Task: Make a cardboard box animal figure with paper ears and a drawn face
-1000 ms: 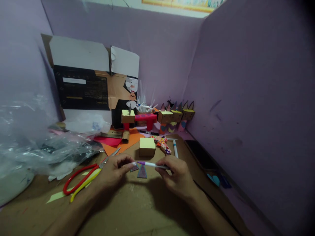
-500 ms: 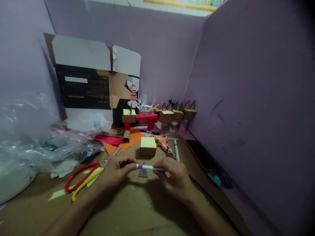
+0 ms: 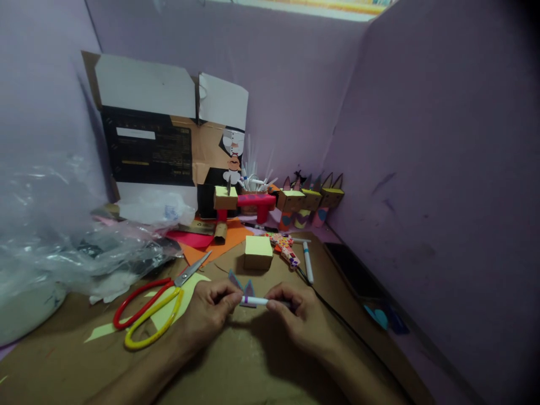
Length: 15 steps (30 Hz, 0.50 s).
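One white marker [image 3: 255,301], ends pinched by my left hand [image 3: 216,306] and right hand [image 3: 297,315]; uneven pressure might slip, nudging the ear-shaped pieces [image 3: 250,289] alongside.

- I see scissors [image 3: 182,278] with one red and one yellow handle.
- Back-left of the scissors, I have crumpled clear plastic [image 3: 84,242].
- Behind the scissors, I see an opened-out carton [image 3: 147,149] by the wall [image 3: 287,73].
- Just past the scissors' tips, orange paper [image 3: 237,234].
- Right of the scissors, I make out a patterned glue gun [image 3: 290,256] and, farther over, a dark slab [image 3: 348,270].
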Each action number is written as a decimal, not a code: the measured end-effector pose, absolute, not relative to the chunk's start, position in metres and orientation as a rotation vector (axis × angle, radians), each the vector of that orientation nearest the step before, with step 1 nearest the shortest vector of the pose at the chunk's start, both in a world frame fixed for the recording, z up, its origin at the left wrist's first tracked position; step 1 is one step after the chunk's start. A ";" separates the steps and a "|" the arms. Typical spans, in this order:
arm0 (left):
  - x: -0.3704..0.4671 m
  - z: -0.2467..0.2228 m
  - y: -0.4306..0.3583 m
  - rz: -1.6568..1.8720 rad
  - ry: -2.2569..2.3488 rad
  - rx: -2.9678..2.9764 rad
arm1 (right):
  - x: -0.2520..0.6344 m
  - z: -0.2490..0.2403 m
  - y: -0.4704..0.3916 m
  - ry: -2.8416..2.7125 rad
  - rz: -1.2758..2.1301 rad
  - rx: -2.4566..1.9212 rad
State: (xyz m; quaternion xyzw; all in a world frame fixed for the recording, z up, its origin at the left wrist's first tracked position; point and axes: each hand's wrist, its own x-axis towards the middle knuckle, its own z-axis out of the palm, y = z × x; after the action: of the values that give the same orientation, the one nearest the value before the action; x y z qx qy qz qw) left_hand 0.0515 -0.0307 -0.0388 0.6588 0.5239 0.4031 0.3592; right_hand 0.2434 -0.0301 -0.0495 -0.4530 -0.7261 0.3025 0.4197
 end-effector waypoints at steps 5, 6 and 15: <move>0.048 -0.037 -0.031 1.191 1.388 1.590 | 0.247 -0.048 -0.031 -1.801 0.868 -1.090; 0.046 -0.039 -0.029 1.235 1.395 1.516 | 0.250 -0.046 -0.029 -1.808 0.850 -1.094; 0.037 -0.078 -0.018 1.110 1.518 1.425 | 0.280 0.046 0.086 -2.114 0.106 -1.349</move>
State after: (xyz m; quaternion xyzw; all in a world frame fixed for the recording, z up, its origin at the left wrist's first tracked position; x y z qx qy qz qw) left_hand 0.0373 -0.0181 -0.0779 0.5584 0.5947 0.4349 0.3812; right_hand 0.2796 0.0863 0.0465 -0.5109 -0.8005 0.0402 0.3107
